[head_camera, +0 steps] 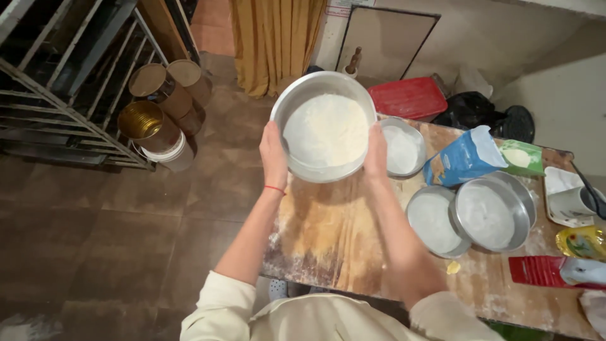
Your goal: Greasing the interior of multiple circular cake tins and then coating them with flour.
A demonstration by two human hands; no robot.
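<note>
Above the near-left end of the bench, both hands hold one round metal pan in the air. The left hand grips its left rim and the right hand its right rim, fingers curled round the wall on either side. The pan is floured white inside and tipped toward the camera, hanging partly past the bench edge, over the brown floor.

The risk, as I judge it, lies in that tilt. Loose flour could slide out over the low rim and land on the floor or on the cream sleeves. The rim is thin and dusty, so either grip could slip.

Three more floured pans sit to the right on the bench, two overlapping, just beside a blue bag. A careless swing to the right could knock the bag or those pans.
</note>
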